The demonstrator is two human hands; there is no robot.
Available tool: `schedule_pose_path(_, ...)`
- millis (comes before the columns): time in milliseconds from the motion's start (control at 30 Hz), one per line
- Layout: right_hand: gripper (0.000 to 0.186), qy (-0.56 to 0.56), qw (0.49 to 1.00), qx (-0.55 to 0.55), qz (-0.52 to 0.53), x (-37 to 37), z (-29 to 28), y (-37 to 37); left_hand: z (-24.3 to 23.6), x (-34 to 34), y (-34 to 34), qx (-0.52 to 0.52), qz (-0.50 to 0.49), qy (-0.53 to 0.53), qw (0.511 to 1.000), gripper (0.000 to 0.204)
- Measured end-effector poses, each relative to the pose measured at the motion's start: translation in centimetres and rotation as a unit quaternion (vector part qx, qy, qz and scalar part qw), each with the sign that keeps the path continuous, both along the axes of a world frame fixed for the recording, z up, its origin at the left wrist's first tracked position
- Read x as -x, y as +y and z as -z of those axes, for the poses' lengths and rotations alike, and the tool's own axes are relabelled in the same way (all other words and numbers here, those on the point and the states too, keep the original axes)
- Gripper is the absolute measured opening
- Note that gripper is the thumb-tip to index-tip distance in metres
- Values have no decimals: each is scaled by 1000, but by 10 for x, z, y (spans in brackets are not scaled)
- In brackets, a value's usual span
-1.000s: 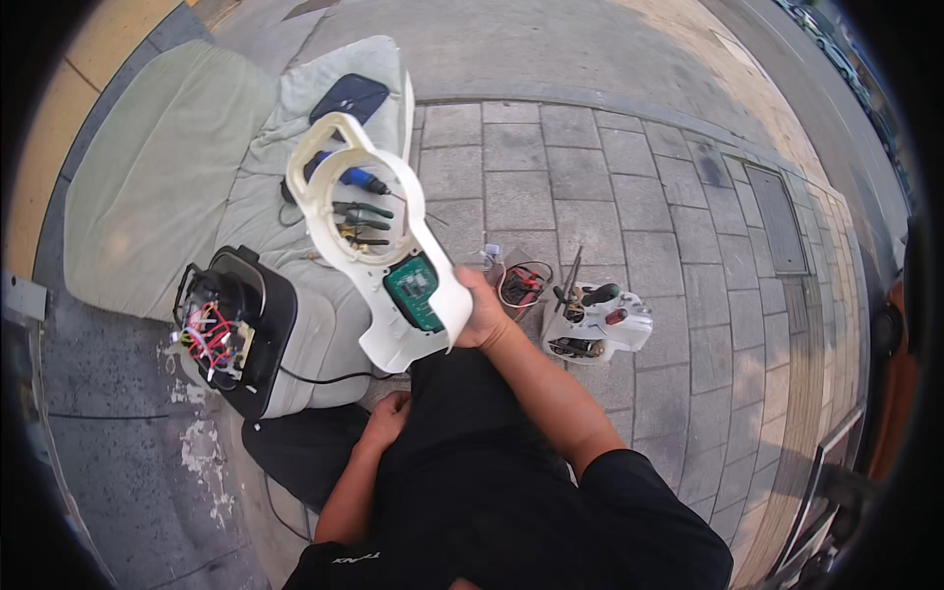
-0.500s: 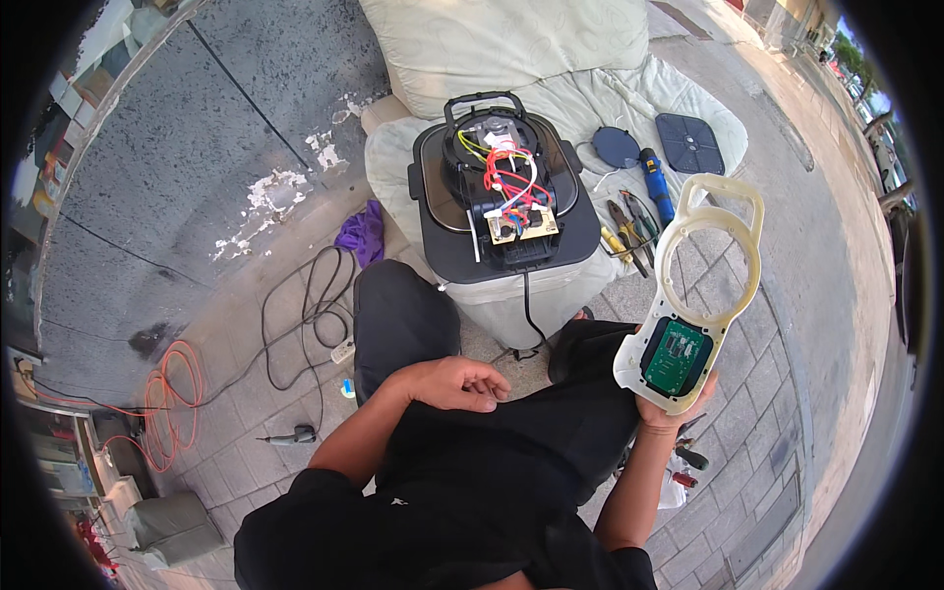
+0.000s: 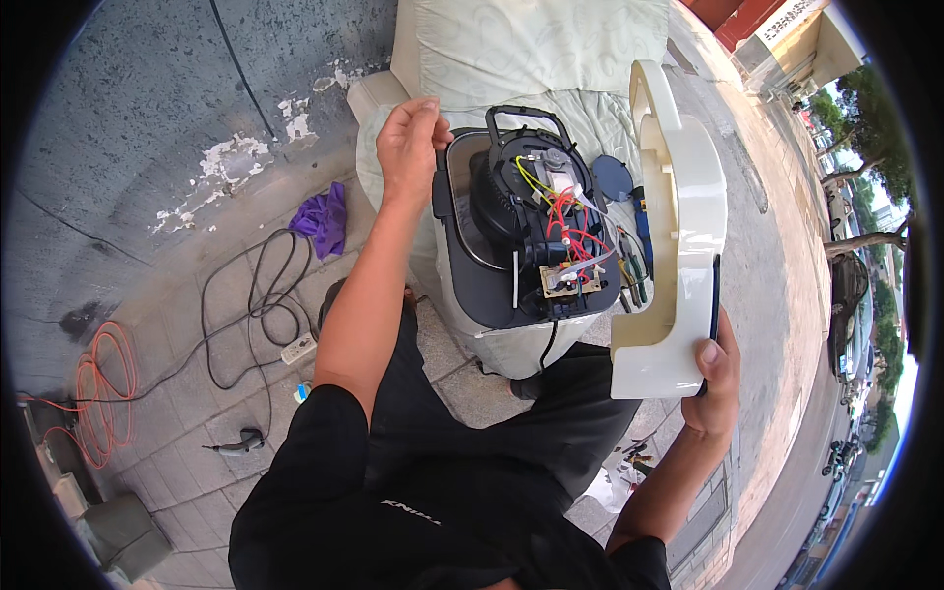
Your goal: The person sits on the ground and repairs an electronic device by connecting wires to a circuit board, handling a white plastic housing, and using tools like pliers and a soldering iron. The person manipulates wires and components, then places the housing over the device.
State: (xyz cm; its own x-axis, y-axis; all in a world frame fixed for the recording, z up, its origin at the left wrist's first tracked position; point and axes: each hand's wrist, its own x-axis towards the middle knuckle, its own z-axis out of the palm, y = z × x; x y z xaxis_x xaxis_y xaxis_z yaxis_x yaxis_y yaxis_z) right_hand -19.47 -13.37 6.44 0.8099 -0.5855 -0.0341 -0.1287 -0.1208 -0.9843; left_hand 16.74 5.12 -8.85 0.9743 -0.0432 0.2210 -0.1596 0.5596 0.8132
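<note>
Holding a cream plastic cover [image 3: 678, 236] upright in the right hand [image 3: 716, 379], the person sits over an opened appliance [image 3: 526, 246]. Right grip is clamped on the cover's lower end, thumb on the near face, other fingers hidden behind it. The cover stands just right of the appliance, its upper end level with the appliance's handle [image 3: 528, 115].

The left hand [image 3: 411, 138] is raised just left of the appliance, beside its upper left corner; fingers curled together, tips pinched. Cannot tell if anything small sits between them, and cannot tell if the hand touches the casing.

The appliance lies open with its black inside showing: a round black part in the middle, red, yellow and white wires [image 3: 570, 211] running down to a small circuit board [image 3: 568, 280] near its lower edge. It rests on a pale cloth-covered block [image 3: 511, 339].

Right of the appliance, between it and the cover, some hand tools [image 3: 634, 270] and a dark round disc [image 3: 612, 179] lie on the cloth. Behind the appliance sits a pale cushion [image 3: 531, 44]. Left of the appliance, on the paved floor [image 3: 197, 393]: a purple rag [image 3: 323, 218], a black cable [image 3: 241, 315] with a white power strip [image 3: 298, 347], and further left an orange cord [image 3: 103, 393], coiled.
</note>
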Motion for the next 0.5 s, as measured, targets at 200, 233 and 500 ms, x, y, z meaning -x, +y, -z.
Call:
schedule_pose_path(200,103,138,969,203,36,-48,-27,44,42,-5,-6,-68,-53,-68,994,21)
schedule_pose_path(233,101,163,961,220,49,-59,-32,55,42,-8,-6,-58,-39,-58,996,22)
schedule_pose_path(500,97,214,903,368,61,-103,-18,81,37,-22,-9,-103,47,-82,990,28)
